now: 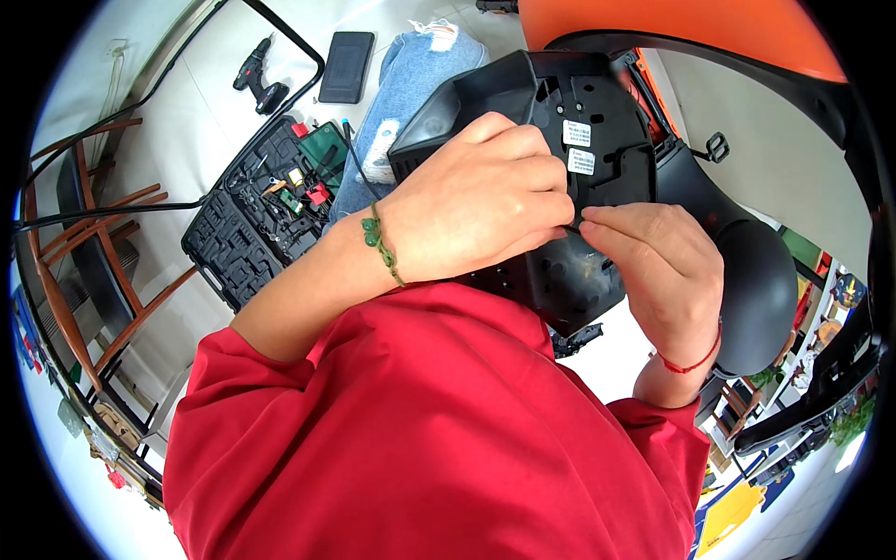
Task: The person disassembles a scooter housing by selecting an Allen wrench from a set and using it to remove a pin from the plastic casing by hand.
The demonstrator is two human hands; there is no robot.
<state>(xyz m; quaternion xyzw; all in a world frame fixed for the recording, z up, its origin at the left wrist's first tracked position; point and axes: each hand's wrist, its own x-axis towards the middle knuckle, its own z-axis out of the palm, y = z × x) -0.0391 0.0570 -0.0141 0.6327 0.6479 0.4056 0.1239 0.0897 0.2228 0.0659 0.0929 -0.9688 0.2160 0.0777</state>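
Observation:
A black plastic housing [611, 103] with two white labels, slots and holes stands tilted in front of me by my knee in ripped jeans [420, 70]. My left hand [490, 191], with a green bead bracelet at the wrist, is curled over its middle, fingers closed. From the right my right hand [658, 257], wearing a red string, pinches with thumb and fingers at the same spot. The fingertips of both hands nearly meet over the housing. A small dark bit shows between them, too hidden to name. A thin black cord or rod [355, 154] with a blue tip shows beyond my left wrist.
An open black tool case [247, 210] lies on the floor at left, with tools and small parts in it. Beyond are a cordless drill [257, 79] and a flat black box [346, 67]. Wooden chairs [89, 252] stand far left; a large orange panel [691, 33] rises at upper right.

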